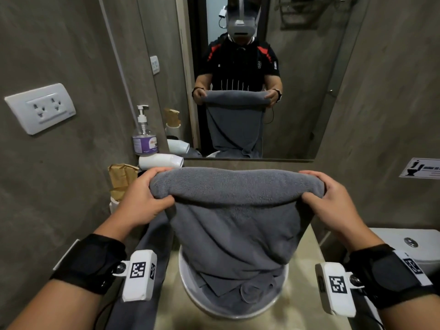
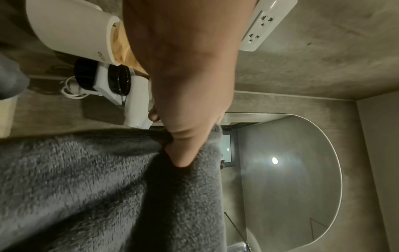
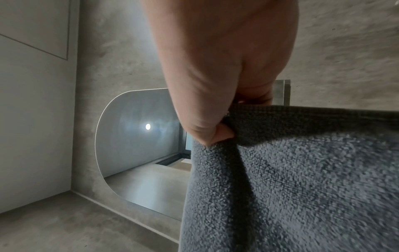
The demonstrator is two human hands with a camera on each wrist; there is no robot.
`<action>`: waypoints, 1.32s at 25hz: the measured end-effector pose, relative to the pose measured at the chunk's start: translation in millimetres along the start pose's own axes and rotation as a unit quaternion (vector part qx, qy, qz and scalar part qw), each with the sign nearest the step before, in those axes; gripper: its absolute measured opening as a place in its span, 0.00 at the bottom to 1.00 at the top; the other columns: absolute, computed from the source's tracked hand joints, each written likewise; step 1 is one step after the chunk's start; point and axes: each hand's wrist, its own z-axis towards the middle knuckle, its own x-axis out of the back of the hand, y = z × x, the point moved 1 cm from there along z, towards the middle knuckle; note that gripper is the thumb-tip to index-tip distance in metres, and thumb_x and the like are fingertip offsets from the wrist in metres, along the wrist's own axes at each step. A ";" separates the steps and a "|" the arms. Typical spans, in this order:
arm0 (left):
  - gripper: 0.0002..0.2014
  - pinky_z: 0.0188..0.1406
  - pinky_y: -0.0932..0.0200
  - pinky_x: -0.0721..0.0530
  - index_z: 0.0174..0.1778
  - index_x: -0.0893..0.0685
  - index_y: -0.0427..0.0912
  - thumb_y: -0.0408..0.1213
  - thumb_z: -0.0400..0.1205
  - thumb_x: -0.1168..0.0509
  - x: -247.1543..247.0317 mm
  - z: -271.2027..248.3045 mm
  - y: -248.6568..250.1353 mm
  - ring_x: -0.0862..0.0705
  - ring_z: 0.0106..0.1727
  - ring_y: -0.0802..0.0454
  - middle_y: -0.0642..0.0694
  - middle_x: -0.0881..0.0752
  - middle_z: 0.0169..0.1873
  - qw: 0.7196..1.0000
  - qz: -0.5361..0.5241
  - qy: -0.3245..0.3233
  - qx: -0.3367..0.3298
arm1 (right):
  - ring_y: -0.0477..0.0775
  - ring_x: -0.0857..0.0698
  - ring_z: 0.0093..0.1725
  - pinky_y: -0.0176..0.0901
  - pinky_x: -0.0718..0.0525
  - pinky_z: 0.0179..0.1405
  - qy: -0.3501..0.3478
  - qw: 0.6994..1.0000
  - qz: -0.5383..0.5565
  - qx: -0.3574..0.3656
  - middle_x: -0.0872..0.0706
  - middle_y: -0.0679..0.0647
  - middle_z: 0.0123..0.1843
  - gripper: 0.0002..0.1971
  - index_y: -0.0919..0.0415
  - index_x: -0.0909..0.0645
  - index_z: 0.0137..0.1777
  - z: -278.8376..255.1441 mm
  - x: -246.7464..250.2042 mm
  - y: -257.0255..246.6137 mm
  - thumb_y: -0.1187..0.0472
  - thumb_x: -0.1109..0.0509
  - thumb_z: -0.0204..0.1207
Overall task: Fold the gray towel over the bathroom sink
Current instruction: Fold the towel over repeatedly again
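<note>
Up in the air over the sink [image 1: 190, 291], the gray towel [image 1: 234, 222] hangs from both hands. Its top edge is rolled over into a fat, soft fold that runs from one hand to the other. Its bottom end is bunched up in a heap inside the white sink bowl.

At 9 o'clock of the towel, the left hand [image 1: 142, 198] grips the left end of the fold. Its fingers curl over the top and its thumb presses in from below. From the left wrist view, the thumb [image 2: 183, 153] digs into the fluffy cloth.

At 3 o'clock, the right hand [image 1: 331, 198] grips the right end in the same way, fingers over the top and thumb under. From the right wrist view, the right hand pinches the towel's dark hem tight.

Each wrist has a black strap and a white box with a black and white square mark.

Past the towel at 12 o'clock is a mirror [image 1: 297, 91] that shows the person holding the towel. At 10 o'clock stand a clear soap bottle [image 1: 144, 136] with a pump, a white hair dryer [image 1: 160, 161] and a brown paper bag [image 1: 122, 175]. A white wall plug [image 1: 40, 108] is on the gray wall at 9 o'clock. A white toilet tank [image 1: 404, 244] sits at 3 o'clock. The table [image 1: 300, 282] around the sink looks pale and shiny.
</note>
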 end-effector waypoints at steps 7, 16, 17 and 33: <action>0.21 0.63 0.50 0.16 0.52 0.18 0.63 0.51 0.62 0.32 14.1 17.8 2.3 0.13 0.56 0.51 0.52 0.13 0.53 0.998 -0.059 -0.018 0.022 | 0.50 0.15 0.53 0.44 0.18 0.50 0.060 0.998 0.021 -0.017 0.11 0.52 0.50 0.13 0.49 0.12 0.48 10.7 -3.5 -13.9 0.69 0.29 0.73; 0.21 0.53 0.51 0.18 0.64 0.34 0.77 0.56 0.77 0.39 -7.0 31.6 -0.1 0.12 0.51 0.68 0.69 0.11 0.50 0.983 -0.176 0.028 0.047 | 0.27 0.20 0.62 0.38 0.21 0.59 0.089 0.993 0.068 -0.020 0.25 0.25 0.63 0.25 0.30 0.33 0.76 6.3 -0.6 -14.0 0.54 0.34 0.84; 0.22 0.56 0.51 0.18 0.68 0.36 0.77 0.58 0.78 0.40 -8.0 33.2 0.1 0.12 0.52 0.68 0.70 0.11 0.50 0.981 -0.183 0.039 0.048 | 0.29 0.21 0.65 0.39 0.21 0.62 0.090 0.993 0.070 -0.005 0.24 0.25 0.65 0.22 0.29 0.31 0.75 7.2 1.0 -13.5 0.52 0.36 0.86; 0.57 0.54 0.80 0.21 0.84 0.39 0.52 0.17 0.63 0.18 -22.1 28.9 3.4 0.19 0.64 0.77 0.73 0.18 0.63 0.988 -0.135 -0.078 0.023 | 0.31 0.20 0.67 0.22 0.22 0.59 -0.111 0.993 0.038 0.008 0.21 0.30 0.68 0.50 0.40 0.37 0.82 23.4 22.1 12.4 0.77 0.20 0.66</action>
